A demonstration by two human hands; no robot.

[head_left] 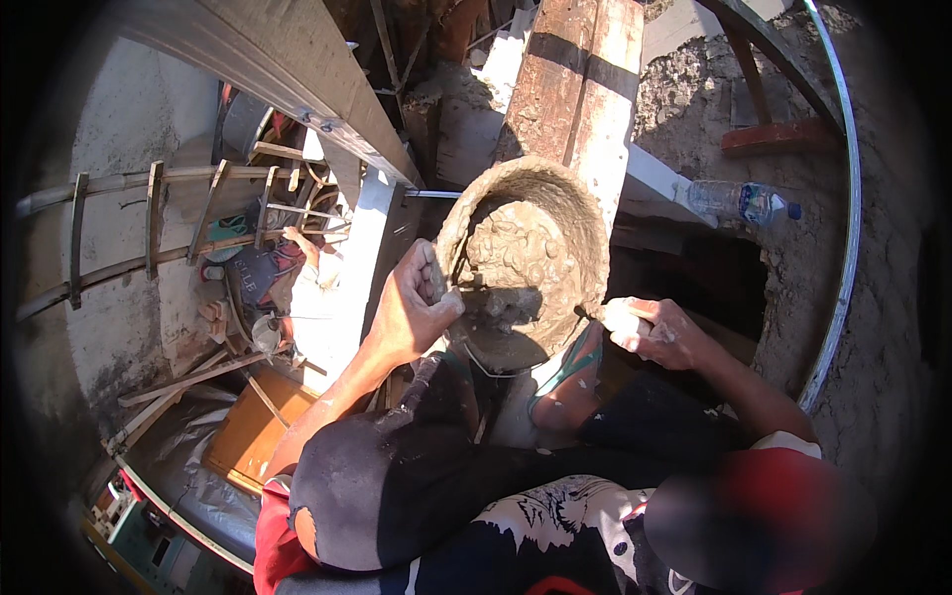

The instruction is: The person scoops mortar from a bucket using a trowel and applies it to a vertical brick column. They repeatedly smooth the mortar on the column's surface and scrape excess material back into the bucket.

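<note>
A mortar-caked bucket point(599, 213) stands before me, with wet grey mortar point(521, 248) inside. My left hand point(412, 302) is closed on its left rim, thumb toward me. At the right rim, my right hand point(654, 330) is closed round the mortar-smeared handle of what looks like a trowel point(585, 312). Only its dark neck shows by the rim; any blade is hidden. The bucket's thin wire handle point(491, 373) hangs down on the near side. My sandalled foot point(570, 387) is just below the bucket.
Beyond the bucket runs a worn wooden plank point(570, 89). A plastic bottle point(739, 201) lies on the right, near a dark opening point(694, 273) and a curved metal strip point(846, 198). A thick beam point(288, 74) crosses the upper left. Lower down at left, another person point(302, 248) is beside a bamboo ladder point(154, 220).
</note>
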